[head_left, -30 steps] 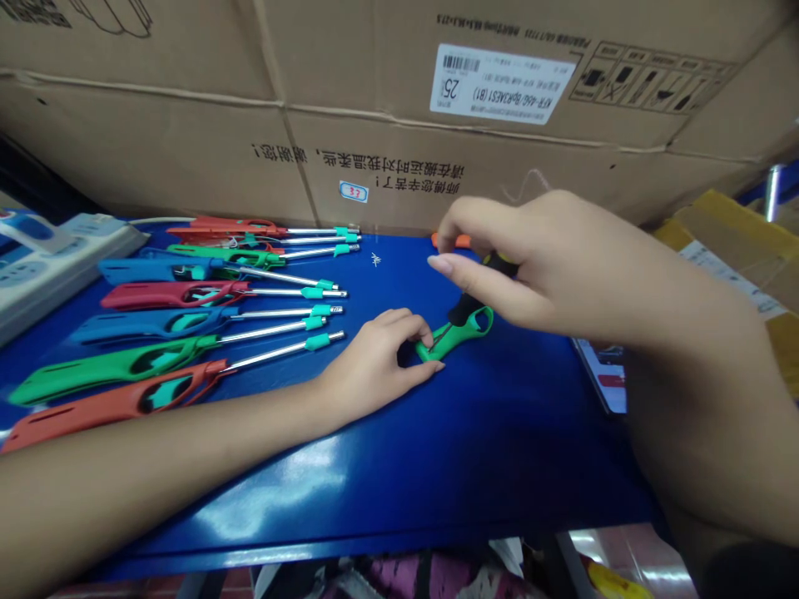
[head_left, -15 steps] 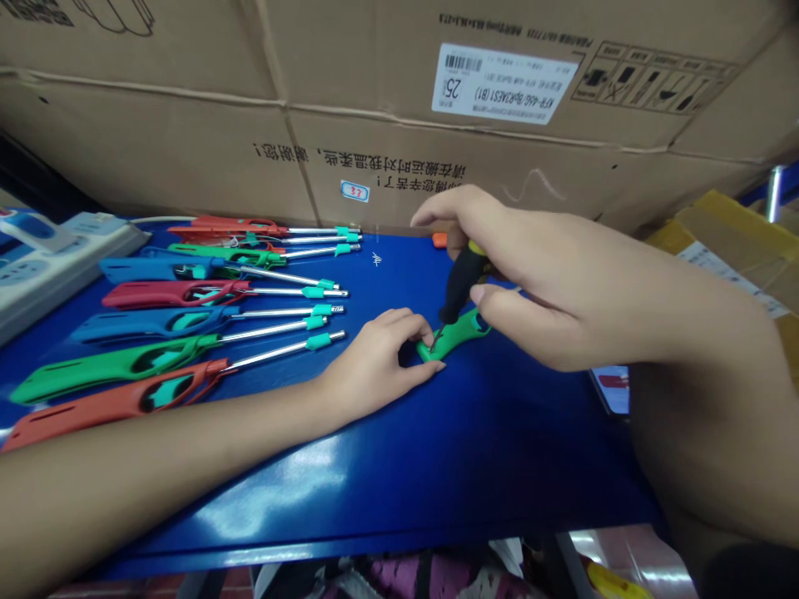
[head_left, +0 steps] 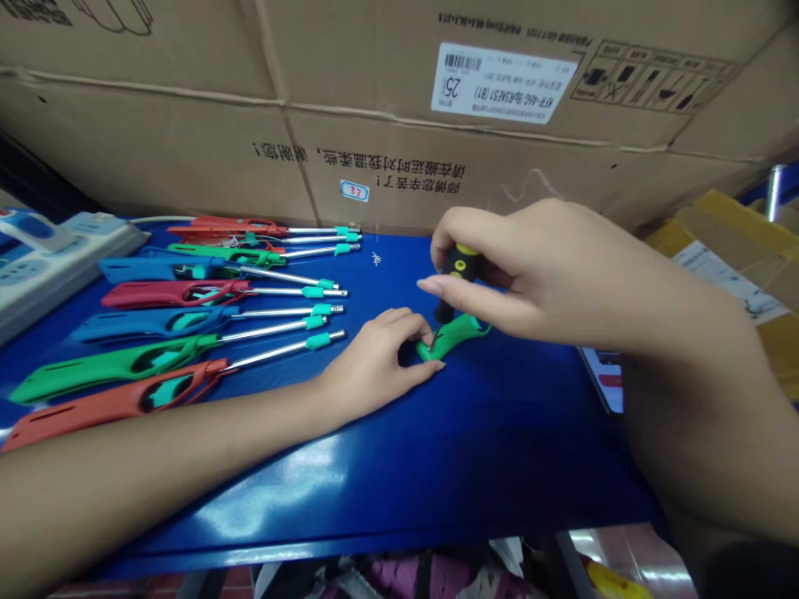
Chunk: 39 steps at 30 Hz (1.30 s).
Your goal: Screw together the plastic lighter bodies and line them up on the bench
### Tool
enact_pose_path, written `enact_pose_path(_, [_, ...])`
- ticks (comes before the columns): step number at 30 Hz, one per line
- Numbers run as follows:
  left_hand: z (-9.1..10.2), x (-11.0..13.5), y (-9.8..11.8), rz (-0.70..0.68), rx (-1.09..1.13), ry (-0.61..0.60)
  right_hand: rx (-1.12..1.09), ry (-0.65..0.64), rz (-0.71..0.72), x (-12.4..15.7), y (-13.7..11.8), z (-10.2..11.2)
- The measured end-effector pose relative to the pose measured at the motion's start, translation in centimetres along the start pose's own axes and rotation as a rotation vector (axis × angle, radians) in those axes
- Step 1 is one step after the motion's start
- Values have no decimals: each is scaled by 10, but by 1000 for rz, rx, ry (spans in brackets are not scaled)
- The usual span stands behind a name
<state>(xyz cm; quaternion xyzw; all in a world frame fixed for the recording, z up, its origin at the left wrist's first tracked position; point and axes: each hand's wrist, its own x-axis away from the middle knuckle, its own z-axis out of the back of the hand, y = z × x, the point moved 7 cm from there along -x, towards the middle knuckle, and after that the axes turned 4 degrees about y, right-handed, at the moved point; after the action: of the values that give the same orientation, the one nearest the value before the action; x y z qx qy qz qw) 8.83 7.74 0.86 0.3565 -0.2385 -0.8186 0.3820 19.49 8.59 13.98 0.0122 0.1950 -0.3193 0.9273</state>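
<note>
A green lighter [head_left: 459,334] lies on the blue table, its handle end pinched between the fingers and thumb of my left hand [head_left: 384,358]. My right hand [head_left: 530,274] is closed around the black and yellow handle of a screwdriver [head_left: 460,264]. The tool stands tilted, and its tip meets the green handle end close to my left fingertips. My right hand and wrist hide the far part of this lighter. To the left, several long-nosed lighters lie in a row, among them an orange one [head_left: 118,405] and a blue one [head_left: 159,323].
A large cardboard box [head_left: 205,158] stands along the back of the blue table [head_left: 399,482]. A white power strip [head_left: 62,254] sits at the left edge. On the right are an opened carton [head_left: 742,266] and a flat item [head_left: 605,378] partly under my forearm.
My right hand has turned around the screwdriver handle and shifted, with the thumb now further left. The screwdriver stands more upright. My left hand and the lighter stay in place.
</note>
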Motion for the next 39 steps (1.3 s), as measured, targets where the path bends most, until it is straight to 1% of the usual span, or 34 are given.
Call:
enact_pose_path(2, [0,-1,-1,14,-3,-9,-60,47,10,-1,0,5])
enact_pose_path(4, [-1,-1,-2,30,-4,-25,-116,155,-25,-3,4,15])
enact_pose_path(6, [0,-2,-4,37,-3,-41,-222,362,-138,-1,16,25])
enact_pose_path(7, [0,-2,-5,39,-2,-49,-314,487,-236,3,25,27])
enact_pose_path(8, [1,-2,-6,44,-2,-59,-492,608,-323,10,36,23])
enact_pose_path(9, [1,-2,-6,51,-3,-71,-725,708,-446,18,48,12])
enact_pose_path(10, [2,-2,-7,60,-3,-84,-970,712,-609,25,59,-10])
enact_pose_path(11, [3,-2,-7,70,-4,-98,-1200,677,-775,32,66,-36])
enact_pose_path(12, [3,-3,-8,82,-5,-110,-1379,664,-929,41,70,-61])
enact_pose_path(13, [4,-3,-7,92,-9,-121,-1497,678,-1053,51,72,-81])
enact_pose_path(14, [5,-3,-7,102,-15,-130,-1574,723,-1131,59,74,-97])
enact_pose_path(15, [6,-4,-6,111,-21,-139,-1625,789,-1173,66,76,-108])
enact_pose_path(17, [7,-6,-5,119,-38,-163,-1657,811,-1188,73,79,-122])
enact_pose_path(20, [9,-11,-1,73,-96,-210,-1684,831,-1171,75,80,-129])
enact_pose_path(23, [9,-16,9,-85,-240,-304,-1709,838,-1153,73,79,-127])
enact_pose_path(27, [-1,-18,19,-351,-587,-473,-1752,823,-1157,73,80,-128])
enact_pose_path(29, [-6,-19,19,-457,-736,-508,-1771,821,-1160,73,82,-130])
enact_pose_path(32, [-11,-22,22,-580,-835,-509,-1791,826,-1161,74,85,-132])
enact_pose_path(35, [-12,-24,25,-614,-855,-494,-1807,825,-1162,75,86,-132])
enact_pose_path(39, [-11,-28,25,-519,-865,-483,-1827,811,-1172,75,85,-132])
